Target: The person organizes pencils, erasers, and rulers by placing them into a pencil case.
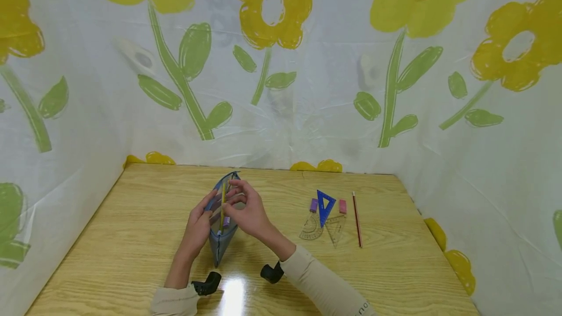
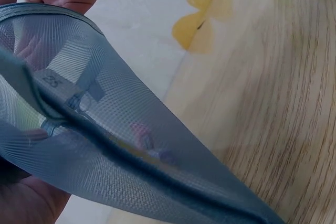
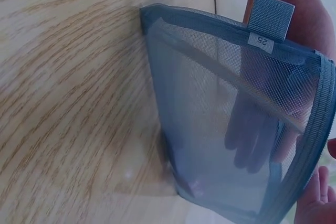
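A blue-grey mesh zip pouch (image 1: 218, 247) stands with its mouth spread wide, left of the table's middle. My left hand (image 1: 197, 230) grips its left side; through the mesh in the right wrist view, fingers (image 3: 247, 140) lie along the pouch wall. Inside the pouch a yellow pencil (image 1: 223, 199) runs lengthwise, with a small purple item (image 1: 226, 221) near it. Over the right rim reaches my right hand (image 1: 248, 211), thumb tip at the pencil and index finger spread apart from it. A pink and purple shape (image 2: 142, 135) shows dimly through the mesh in the left wrist view.
To the right on the wooden table (image 1: 272, 194) lie a purple eraser (image 1: 313, 205), a blue set square (image 1: 322, 216), a pink eraser (image 1: 342, 206), a clear protractor (image 1: 309, 229), a clear set square (image 1: 336, 233) and a red striped pencil (image 1: 357, 221). Flowered cloth (image 1: 290, 126) encloses the table.
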Action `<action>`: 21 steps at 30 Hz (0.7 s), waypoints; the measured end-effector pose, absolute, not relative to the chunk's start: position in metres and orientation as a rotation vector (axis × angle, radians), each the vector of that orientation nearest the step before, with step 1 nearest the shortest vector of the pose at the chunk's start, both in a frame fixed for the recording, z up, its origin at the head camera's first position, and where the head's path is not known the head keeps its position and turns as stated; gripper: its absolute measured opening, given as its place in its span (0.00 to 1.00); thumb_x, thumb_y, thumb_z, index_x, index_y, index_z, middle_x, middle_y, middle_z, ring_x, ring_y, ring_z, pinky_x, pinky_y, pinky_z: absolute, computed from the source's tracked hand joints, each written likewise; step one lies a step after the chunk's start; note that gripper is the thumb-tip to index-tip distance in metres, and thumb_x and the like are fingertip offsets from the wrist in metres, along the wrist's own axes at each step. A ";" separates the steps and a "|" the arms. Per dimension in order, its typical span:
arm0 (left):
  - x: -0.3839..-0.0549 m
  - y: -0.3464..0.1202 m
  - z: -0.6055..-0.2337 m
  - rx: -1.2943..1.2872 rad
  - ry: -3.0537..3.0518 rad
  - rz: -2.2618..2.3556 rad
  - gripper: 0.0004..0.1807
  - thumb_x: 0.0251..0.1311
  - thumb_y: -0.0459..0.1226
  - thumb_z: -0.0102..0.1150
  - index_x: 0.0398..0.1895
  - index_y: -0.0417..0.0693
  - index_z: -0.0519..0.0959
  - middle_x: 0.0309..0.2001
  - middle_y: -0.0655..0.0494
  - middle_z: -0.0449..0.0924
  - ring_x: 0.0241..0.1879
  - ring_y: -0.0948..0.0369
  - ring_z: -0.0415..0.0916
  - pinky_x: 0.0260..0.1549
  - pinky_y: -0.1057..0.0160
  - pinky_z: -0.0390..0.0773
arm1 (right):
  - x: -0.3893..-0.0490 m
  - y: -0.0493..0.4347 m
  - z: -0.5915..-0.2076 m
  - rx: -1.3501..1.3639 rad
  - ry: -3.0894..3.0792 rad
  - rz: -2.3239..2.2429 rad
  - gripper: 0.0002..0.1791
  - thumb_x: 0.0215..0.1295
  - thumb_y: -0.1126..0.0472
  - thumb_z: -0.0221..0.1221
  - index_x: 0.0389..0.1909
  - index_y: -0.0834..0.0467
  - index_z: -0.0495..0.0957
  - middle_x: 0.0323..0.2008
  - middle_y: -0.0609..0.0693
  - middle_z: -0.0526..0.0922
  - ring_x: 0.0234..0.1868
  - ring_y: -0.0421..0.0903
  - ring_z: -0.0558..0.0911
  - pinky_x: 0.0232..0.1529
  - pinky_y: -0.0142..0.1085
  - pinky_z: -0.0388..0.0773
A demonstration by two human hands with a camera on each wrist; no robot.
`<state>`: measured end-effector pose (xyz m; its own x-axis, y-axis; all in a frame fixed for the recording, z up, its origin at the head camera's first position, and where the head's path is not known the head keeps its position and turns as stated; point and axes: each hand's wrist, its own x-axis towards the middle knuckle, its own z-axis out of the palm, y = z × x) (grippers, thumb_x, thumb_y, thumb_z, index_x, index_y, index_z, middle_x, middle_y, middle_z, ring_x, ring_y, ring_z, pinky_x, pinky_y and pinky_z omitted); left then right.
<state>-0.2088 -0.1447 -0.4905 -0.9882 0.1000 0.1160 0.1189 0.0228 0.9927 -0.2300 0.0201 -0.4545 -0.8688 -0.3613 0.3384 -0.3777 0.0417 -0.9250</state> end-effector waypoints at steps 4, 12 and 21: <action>-0.209 -0.144 -0.491 -0.253 -2.229 -2.167 0.33 0.71 0.23 0.23 0.80 0.33 0.50 0.76 0.31 0.55 0.75 0.40 0.56 0.69 0.43 0.64 | -0.235 0.022 -0.462 0.815 -2.244 2.034 0.29 0.67 0.75 0.58 0.69 0.66 0.66 0.50 0.69 0.76 0.44 0.65 0.83 0.37 0.29 0.86; -0.209 -0.145 -0.491 -0.243 -2.194 -2.193 0.33 0.70 0.22 0.23 0.79 0.32 0.50 0.75 0.29 0.57 0.75 0.38 0.57 0.69 0.42 0.65 | -0.236 0.028 -0.465 0.835 -2.190 2.055 0.27 0.68 0.73 0.58 0.68 0.64 0.68 0.50 0.69 0.76 0.45 0.66 0.83 0.38 0.31 0.87; -0.209 -0.146 -0.490 -0.212 -2.201 -2.196 0.32 0.71 0.23 0.24 0.79 0.34 0.51 0.76 0.31 0.56 0.75 0.37 0.57 0.70 0.43 0.65 | -0.230 0.043 -0.464 0.853 -2.095 2.087 0.24 0.71 0.71 0.58 0.67 0.63 0.71 0.53 0.69 0.79 0.51 0.63 0.82 0.45 0.31 0.86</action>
